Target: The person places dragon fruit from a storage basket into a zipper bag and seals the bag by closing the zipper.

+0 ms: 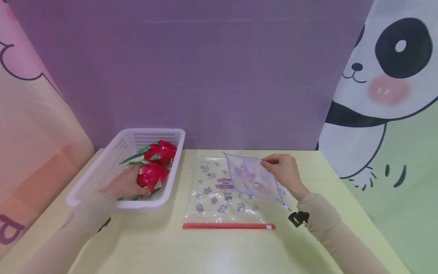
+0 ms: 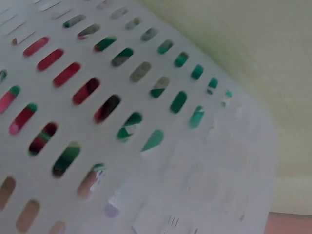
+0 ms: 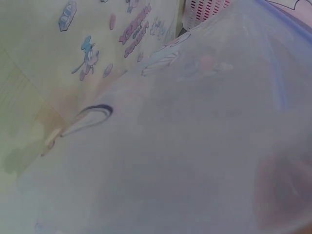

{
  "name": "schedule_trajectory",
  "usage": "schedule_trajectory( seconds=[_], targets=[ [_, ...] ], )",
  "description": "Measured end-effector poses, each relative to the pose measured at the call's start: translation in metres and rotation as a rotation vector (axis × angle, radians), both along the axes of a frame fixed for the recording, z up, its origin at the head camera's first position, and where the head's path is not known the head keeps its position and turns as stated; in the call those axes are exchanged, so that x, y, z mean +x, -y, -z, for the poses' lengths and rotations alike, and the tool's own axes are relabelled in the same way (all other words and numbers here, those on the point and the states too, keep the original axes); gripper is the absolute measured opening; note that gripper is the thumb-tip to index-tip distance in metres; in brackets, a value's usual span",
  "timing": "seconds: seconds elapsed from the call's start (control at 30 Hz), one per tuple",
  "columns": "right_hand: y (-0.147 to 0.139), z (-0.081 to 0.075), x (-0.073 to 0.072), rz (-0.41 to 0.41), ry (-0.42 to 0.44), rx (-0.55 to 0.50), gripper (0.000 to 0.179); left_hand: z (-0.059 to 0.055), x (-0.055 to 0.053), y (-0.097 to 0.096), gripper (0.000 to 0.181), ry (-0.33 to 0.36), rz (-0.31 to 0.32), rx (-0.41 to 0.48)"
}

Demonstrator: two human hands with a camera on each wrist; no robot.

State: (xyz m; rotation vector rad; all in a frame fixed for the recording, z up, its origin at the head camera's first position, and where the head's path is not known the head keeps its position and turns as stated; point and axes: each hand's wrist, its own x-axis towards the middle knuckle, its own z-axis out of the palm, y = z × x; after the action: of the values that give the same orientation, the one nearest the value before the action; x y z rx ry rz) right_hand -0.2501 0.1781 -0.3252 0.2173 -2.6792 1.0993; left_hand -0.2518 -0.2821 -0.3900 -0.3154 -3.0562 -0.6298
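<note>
My left hand (image 1: 126,183) reaches into a white slotted basket (image 1: 177,164) and grips the nearer of two red dragon fruits (image 1: 152,176), thumb at its front side. Its green-tipped scales show around the fingers. Just behind lies the other dragon fruit (image 1: 163,151). With thumb and fingertips, my right hand (image 1: 283,172) pinches the upper edge of a translucent pouch with purple edges (image 1: 251,178), held tilted. In the right wrist view the pouch (image 3: 146,165) covers most of the picture. The left wrist view is filled by the basket's wall (image 2: 219,151), red and green showing through its slots.
Flat on the pale wooden table (image 1: 219,251) lies a clear printed zip bag (image 1: 213,205), partly under the raised pouch, its red slider strip (image 1: 226,226) toward me. A purple backdrop (image 1: 212,76) stands behind the table, with a printed panda panel (image 1: 386,114) on the right.
</note>
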Motion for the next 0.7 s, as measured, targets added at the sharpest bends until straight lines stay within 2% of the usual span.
schedule_trajectory(
  seconds=[0.17, 0.3, 0.7],
  targets=[
    [0.0010, 0.0023, -0.0005, -0.006, 0.005, -0.003, 0.020, 0.0046, -0.0015, -0.0014, 0.107, 0.028, -0.055, -0.035],
    [0.0003, 0.0041, -0.0001, -0.009, 0.009, -0.005, 0.019, 0.0040, -0.0017, -0.0038, 0.109, 0.056, -0.083, -0.068],
    [0.0011, 0.0057, -0.0012, -0.014, -0.010, -0.013, 0.018, 0.0056, -0.0037, -0.0061, 0.105, 0.050, -0.096, -0.101]
  ],
)
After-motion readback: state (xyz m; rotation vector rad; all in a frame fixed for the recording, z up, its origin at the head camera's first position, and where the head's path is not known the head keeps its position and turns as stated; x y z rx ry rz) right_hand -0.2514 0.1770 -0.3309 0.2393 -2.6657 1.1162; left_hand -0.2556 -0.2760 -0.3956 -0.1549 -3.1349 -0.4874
